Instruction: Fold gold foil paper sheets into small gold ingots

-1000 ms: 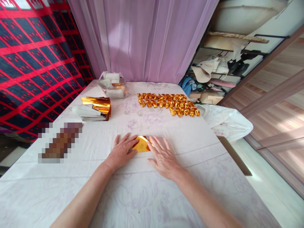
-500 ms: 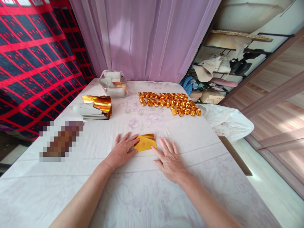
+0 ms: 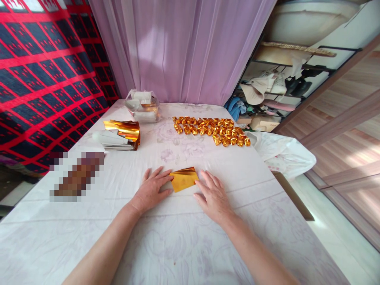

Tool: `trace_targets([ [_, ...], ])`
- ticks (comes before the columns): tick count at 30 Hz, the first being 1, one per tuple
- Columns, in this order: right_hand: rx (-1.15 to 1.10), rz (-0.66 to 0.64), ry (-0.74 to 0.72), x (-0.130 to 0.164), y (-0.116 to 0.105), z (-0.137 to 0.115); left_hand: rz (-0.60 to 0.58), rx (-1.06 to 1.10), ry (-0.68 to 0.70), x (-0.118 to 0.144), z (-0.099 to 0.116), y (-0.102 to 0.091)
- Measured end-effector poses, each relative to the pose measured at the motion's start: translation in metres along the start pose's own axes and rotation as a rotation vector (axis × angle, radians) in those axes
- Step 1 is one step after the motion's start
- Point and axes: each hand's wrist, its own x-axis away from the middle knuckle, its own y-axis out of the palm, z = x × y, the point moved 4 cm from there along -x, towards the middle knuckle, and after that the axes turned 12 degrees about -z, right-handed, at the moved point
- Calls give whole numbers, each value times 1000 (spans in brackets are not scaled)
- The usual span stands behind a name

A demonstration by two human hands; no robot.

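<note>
A shiny gold foil paper (image 3: 184, 180), seemingly folded, lies flat on the tablecloth between my hands. My left hand (image 3: 152, 188) rests with fingers spread, a fingertip at the paper's left edge. At the right edge, a finger of my right hand (image 3: 213, 194) touches the paper's corner; its fingers are stretched out too. Farther back on the right stand several small folded gold foil pieces (image 3: 212, 126) in rows. To the left is a stack of gold and white foil sheets (image 3: 123, 134), curled and fanned out.
A clear plastic bag (image 3: 142, 107) with paper rolls or bundles inside sits at the table's far left. A pixelated patch (image 3: 80, 174) hides something at left. Beyond the right edge are a white plastic bag (image 3: 285, 154) and a loaded shelf (image 3: 276, 87). A purple curtain (image 3: 184, 47) hangs behind.
The gold paper has turned slightly and shifted a little to the right. My right hand's fingers have drawn a bit closer together; my left hand stays nearly in place.
</note>
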Motion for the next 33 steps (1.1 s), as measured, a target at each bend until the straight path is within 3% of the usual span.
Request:
trace_targets([
  [4, -103, 41, -123, -13, -7, -19, 89, -44, -28, 1, 5, 1],
  [9, -158, 10, -277, -24, 0, -34, 136, -69, -33, 2, 10, 3],
  [18, -193, 72, -310, -28, 4, -29, 185, -41, -92, -2, 19, 0],
  [27, -131, 166, -374, -35, 5, -31, 124, -56, 15, 1, 7, 2],
  [33, -166, 182, -311, -37, 8, -28, 254, -181, 34, 5, 19, -1],
])
